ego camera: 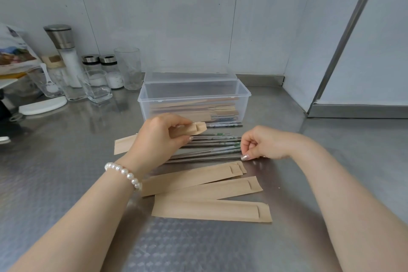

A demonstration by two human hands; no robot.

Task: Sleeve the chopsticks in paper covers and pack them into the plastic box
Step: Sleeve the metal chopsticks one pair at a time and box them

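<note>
Clutter sits far left: salt grinder [64, 51], shaker jars [101, 68], drinking glasses [129, 68], all off-task. Left hand [159, 137] comes next, wearing a pearl bracelet [124, 174], fingers curled round one paper cover [194, 128] near its open end; the cover's other end sticks out left of the wrist. Whether chopsticks are inside that cover cannot be told. Centre, just right of that hand, loose chopsticks [212, 147] lie in a bundle on the steel counter [66, 161], unsleeved. Near side of the bundle, empty paper covers [209, 190] lie overlapping, several left. Far side, plastic box [194, 99] stands open, lid tipped back, a stack of sleeved pairs already inside; a few more chopsticks rest just in front of its near wall. Right hand [262, 143] pinches the right tips of the nearest chopsticks, fingers curled. Judgement: roughly midway, box partly filled, a handful of pairs still to sleeve and pack.
</note>
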